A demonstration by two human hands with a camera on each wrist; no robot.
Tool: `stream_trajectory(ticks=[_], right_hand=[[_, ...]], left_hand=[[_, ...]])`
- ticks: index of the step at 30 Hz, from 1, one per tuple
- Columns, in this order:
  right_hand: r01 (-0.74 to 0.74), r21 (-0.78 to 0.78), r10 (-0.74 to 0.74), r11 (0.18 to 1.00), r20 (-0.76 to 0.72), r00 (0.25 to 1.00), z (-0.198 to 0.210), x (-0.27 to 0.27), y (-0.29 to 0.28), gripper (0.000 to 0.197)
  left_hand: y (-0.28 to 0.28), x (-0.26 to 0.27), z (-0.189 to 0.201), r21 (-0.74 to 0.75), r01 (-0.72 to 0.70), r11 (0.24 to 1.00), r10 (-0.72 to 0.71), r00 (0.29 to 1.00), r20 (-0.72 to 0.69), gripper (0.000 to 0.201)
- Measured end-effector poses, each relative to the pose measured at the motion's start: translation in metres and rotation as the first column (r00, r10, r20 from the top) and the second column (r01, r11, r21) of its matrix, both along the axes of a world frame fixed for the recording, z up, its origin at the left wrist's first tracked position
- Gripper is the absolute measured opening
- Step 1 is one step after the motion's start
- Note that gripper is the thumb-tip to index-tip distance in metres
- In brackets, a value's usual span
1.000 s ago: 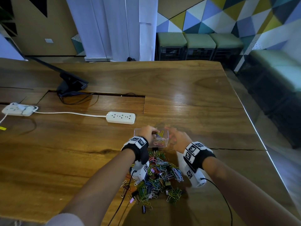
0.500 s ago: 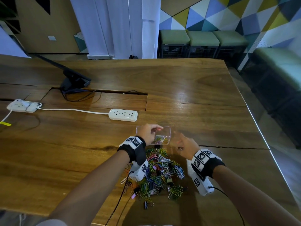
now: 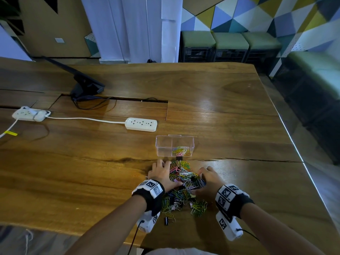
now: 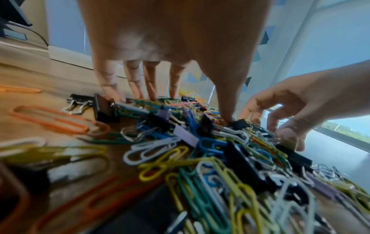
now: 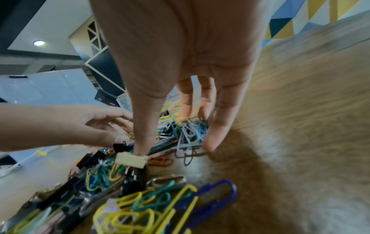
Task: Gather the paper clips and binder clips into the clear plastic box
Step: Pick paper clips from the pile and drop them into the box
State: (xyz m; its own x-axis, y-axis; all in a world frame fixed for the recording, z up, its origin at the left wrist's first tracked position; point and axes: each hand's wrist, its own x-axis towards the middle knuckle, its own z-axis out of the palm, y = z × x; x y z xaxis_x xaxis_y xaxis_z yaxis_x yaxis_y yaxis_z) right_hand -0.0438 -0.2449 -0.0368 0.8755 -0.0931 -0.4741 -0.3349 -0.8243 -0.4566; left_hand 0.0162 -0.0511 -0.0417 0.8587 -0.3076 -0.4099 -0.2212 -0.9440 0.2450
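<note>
We set our left hand [image 3: 161,173] and right hand [image 3: 209,179] with fingers spread, gripping nothing, on either flank of the clip pile [image 3: 184,188], lower centre; best scoop inward together, then lift to the clear plastic box [image 3: 174,145] just above.

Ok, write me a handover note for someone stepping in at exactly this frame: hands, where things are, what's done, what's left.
Left hand: fingers spread, pressing the left edge of the clip pile, gripping nothing.
Right hand: fingers curling round the pile's right side, scooping; nothing lifted yet.
Box: open, just beyond the pile, a small bunch of paper clips in its right compartment.
Done: that first bunch.
Left: nearly everything, including a stray binder clip at the near edge.
</note>
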Motion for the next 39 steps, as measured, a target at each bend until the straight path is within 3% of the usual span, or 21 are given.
stream_trajectory(ticks=[14, 21, 22, 24, 25, 27, 34, 39], right_hand=[[-0.022, 0.026, 0.023, 0.999, -0.031, 0.999, 0.007, 0.002, 0.003, 0.027], [-0.080, -0.006, 0.080, 0.997, -0.065, 0.995, 0.014, 0.007, 0.000, 0.011], [-0.095, -0.004, 0.094, 0.995, -0.051, 0.994, 0.016, 0.008, -0.001, 0.006], [-0.111, -0.022, 0.111, 0.994, -0.012, 0.994, 0.020, 0.014, -0.004, 0.022], [-0.115, -0.041, 0.116, 0.992, 0.002, 0.993, 0.024, 0.017, -0.006, 0.021], [-0.114, -0.059, 0.116, 0.992, 0.030, 0.993, 0.035, 0.025, -0.008, 0.005], [-0.123, -0.088, 0.137, 0.989, 0.180, 0.974, 0.075, 0.066, -0.010, 0.013], [-0.141, -0.155, 0.179, 0.978, 0.268, 0.947, 0.093, 0.096, 0.000, 0.012]], left_hand=[[0.006, 0.004, -0.001, -0.204, -0.035, 0.978, 0.025, 0.998, -0.052, 0.040], [0.014, 0.015, 0.000, -0.288, -0.140, 0.947, 0.127, 0.990, -0.066, 0.028], [0.015, 0.016, 0.001, -0.295, -0.158, 0.942, 0.139, 0.987, -0.084, 0.027], [0.017, 0.018, 0.001, -0.311, -0.178, 0.934, 0.140, 0.980, -0.139, 0.026], [0.018, 0.020, 0.001, -0.310, -0.176, 0.934, 0.132, 0.979, -0.158, 0.026], [0.019, 0.022, 0.003, -0.295, -0.151, 0.943, 0.104, 0.980, -0.170, 0.027], [0.012, 0.021, 0.004, -0.201, -0.104, 0.974, 0.070, 0.984, -0.166, 0.033], [0.003, 0.018, 0.007, -0.095, 0.026, 0.995, -0.037, 0.992, -0.118, 0.043]])
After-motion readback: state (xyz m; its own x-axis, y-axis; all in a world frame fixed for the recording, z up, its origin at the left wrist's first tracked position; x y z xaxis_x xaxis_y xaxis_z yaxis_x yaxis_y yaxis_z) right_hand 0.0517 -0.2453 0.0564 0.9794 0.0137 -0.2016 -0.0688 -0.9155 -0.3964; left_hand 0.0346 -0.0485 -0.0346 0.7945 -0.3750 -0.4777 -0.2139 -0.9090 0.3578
